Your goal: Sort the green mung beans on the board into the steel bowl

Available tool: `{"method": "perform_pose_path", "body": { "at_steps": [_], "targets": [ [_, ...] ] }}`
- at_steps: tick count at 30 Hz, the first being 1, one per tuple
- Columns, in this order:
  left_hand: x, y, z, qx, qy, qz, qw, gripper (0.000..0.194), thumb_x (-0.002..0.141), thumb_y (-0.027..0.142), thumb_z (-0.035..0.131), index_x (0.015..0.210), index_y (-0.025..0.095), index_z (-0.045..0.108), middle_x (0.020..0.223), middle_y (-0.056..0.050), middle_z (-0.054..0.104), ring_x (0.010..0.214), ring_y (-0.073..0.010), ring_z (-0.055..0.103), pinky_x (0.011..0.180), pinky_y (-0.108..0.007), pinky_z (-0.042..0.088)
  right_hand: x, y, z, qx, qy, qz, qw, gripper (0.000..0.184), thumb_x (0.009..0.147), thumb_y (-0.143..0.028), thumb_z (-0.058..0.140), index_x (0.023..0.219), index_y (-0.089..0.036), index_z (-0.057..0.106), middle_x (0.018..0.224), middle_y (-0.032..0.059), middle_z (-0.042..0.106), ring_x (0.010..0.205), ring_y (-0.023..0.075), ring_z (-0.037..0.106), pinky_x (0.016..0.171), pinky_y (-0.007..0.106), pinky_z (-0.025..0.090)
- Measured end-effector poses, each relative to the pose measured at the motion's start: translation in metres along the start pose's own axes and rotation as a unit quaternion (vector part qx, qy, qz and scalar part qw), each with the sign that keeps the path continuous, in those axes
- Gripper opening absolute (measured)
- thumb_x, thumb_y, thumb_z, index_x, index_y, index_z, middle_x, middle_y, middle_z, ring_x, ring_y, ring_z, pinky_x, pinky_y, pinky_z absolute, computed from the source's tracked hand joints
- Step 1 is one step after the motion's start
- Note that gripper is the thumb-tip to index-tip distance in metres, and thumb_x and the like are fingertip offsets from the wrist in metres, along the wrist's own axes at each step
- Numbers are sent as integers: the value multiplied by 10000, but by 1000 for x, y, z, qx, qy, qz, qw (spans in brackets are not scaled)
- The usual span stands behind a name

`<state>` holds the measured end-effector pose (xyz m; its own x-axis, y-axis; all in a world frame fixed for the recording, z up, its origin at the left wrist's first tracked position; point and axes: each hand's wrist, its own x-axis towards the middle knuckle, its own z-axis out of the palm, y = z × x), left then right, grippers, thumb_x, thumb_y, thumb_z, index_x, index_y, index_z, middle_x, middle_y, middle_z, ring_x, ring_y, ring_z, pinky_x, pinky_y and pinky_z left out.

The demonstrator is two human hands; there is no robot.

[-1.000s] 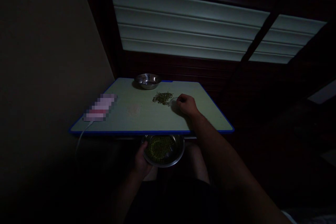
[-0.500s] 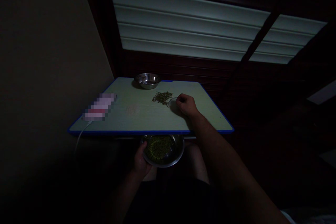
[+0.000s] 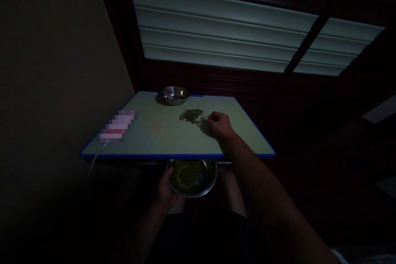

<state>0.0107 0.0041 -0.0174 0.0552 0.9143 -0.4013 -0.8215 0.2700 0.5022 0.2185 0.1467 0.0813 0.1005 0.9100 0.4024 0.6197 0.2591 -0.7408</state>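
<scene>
Left hand [image 3: 167,189]: thumb over the rim of 1 metal bowl [image 3: 210,187], gripping it at its left side. The bowl sits just below the near edge of the table [image 3: 161,144], above the person's lap, and contains green beans [image 3: 187,175].

Right hand [image 3: 219,123]: over the table, fingers curled, thumb and fingertips drawn together on what appears to be a small clear item [image 3: 203,121]; its exact form cannot be made out in the low light. The item is at the right edge of 1 loose pile of small beans [image 3: 192,115] spread on the tabletop.

Other items: 1 second metal bowl [image 3: 173,96] stands upright at the far edge, left of the pile. 1 phone-like object [image 3: 117,126], blurred out, lies at the left edge of the table, with 1 white cable [image 3: 96,157] running down from it.
</scene>
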Motion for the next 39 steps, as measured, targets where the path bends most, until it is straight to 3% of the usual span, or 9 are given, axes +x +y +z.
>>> {"method": "perform_pose_path", "body": {
  "at_steps": [15,25,39],
  "targets": [
    [-3,0,3,10,14,7,1000,216,735,301,606,853,167,726,850,-87,767,953,-306,687,959,-499,467,-2,-3,1,15,-35,-35,999,151,659,-279,496,638,-164,591,583,-17,561,590,116,482,590,241,364],
    [-1,0,1,13,8,2,1000,237,739,313,610,884,162,720,859,-95,762,976,-312,675,946,-493,473,-1,-2,-2,15,0,5,1000,131,621,-258,484,612,-171,581,575,-21,548,597,122,489,594,243,367],
    [-1,0,2,10,9,-8,1000,222,738,308,611,869,164,719,881,-95,761,1011,-315,663,947,-491,476,-1,-3,-1,-21,-22,15,999,140,634,-258,499,625,-167,606,568,-18,562,572,116,480,575,241,357]
  ]
}}
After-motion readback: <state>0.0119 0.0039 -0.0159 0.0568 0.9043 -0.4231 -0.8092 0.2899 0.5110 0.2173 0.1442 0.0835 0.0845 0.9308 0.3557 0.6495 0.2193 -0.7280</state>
